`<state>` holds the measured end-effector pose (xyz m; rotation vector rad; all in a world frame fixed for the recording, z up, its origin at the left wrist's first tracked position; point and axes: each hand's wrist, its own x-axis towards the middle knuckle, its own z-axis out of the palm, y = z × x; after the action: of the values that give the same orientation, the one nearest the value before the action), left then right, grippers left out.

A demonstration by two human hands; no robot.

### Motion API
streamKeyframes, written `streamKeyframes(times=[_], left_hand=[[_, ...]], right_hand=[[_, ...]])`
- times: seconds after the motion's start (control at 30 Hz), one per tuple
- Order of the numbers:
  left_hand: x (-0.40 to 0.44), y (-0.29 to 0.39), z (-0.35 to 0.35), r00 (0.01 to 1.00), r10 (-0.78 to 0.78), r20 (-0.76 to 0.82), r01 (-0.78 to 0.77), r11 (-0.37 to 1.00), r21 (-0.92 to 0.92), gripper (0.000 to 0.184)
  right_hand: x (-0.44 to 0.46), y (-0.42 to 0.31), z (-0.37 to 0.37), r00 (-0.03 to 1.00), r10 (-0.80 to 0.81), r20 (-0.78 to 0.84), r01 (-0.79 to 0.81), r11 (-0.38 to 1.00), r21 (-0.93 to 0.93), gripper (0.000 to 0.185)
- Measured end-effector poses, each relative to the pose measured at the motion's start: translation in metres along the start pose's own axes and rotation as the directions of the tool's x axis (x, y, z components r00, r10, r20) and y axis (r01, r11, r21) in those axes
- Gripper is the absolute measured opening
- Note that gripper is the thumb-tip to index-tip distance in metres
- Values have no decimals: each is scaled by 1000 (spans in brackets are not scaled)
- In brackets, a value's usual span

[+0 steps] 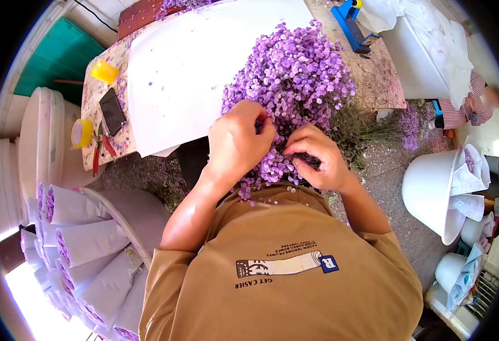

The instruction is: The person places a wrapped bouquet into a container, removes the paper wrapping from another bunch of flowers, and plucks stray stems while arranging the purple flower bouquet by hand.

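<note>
A large bunch of small purple flowers (295, 74) lies over the table's near edge and reaches down to my shirt. My left hand (241, 133) is closed at the left side of the bunch, its thumb and forefinger pinched together among the blossoms. Opposite it, my right hand (320, 156) has its fingers curled and pinching into the lower flowers. The hands are a short way apart, and the exact stems between the fingertips are hidden. Under the bunch and to its left is a big sheet of white paper (181, 74).
Pliers (102, 145), a phone (112, 112) and yellow tape rolls (82, 133) lie on the table's left side. A blue tape dispenser (354, 25) stands at right. Paper-wrapped bouquets (84, 244) fill the lower left. A white tub (431, 187) and another person (468, 105) are at right.
</note>
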<state>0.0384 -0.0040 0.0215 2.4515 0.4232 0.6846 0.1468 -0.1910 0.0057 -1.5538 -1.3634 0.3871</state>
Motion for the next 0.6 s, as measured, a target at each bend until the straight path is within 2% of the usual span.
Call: streamKeyframes(times=[0.07,0.1,0.13,0.17,0.2,0.23,0.27,0.3,0.33,0.37,0.4,0.47,0.53,0.6], left_hand=[[0,2,-8,979,-201,28,201,941,-273,7],[0,2,-14,946,-309,100,322,849,-419,6],[1,-1,-18,898,-393,199,428,674,-602,10],[5,-13,-27,853,-374,363,505,419,-755,11],[10,-22,-36,806,-307,507,561,124,-818,13],[13,-24,-43,797,-226,560,581,30,-814,15],[15,-23,-41,798,-231,556,578,32,-816,15],[17,-19,-37,826,-279,490,562,342,-753,16],[19,-16,-32,858,-301,416,508,614,-604,18],[18,-17,-26,908,-231,349,390,770,-505,18],[17,-17,-20,908,-230,350,390,769,-506,18],[16,-15,-11,983,-23,180,62,975,-211,12],[15,-17,-8,975,-34,221,80,976,-201,13],[14,-20,-7,982,-93,165,142,938,-317,11]], right_hand=[[0,2,-1,1000,-14,4,14,1000,-7,25],[-1,4,-1,1000,-27,11,27,1000,-12,25],[-1,4,0,1000,-24,6,24,1000,-8,25],[-1,4,0,1000,-23,9,23,1000,-11,25],[0,4,1,1000,-24,15,24,1000,-13,25],[0,5,2,999,-28,17,28,1000,-9,25],[1,5,3,1000,-24,13,24,1000,-14,25],[2,4,3,1000,-19,8,19,1000,-20,25],[2,4,3,1000,-22,10,22,1000,-19,25],[2,4,3,1000,-14,12,15,1000,-19,25],[1,4,3,1000,-4,13,5,1000,-20,25],[1,4,3,1000,-5,11,5,1000,-20,26],[1,4,3,1000,-8,8,8,1000,-20,26],[1,5,2,1000,-6,21,7,1000,-22,26]])
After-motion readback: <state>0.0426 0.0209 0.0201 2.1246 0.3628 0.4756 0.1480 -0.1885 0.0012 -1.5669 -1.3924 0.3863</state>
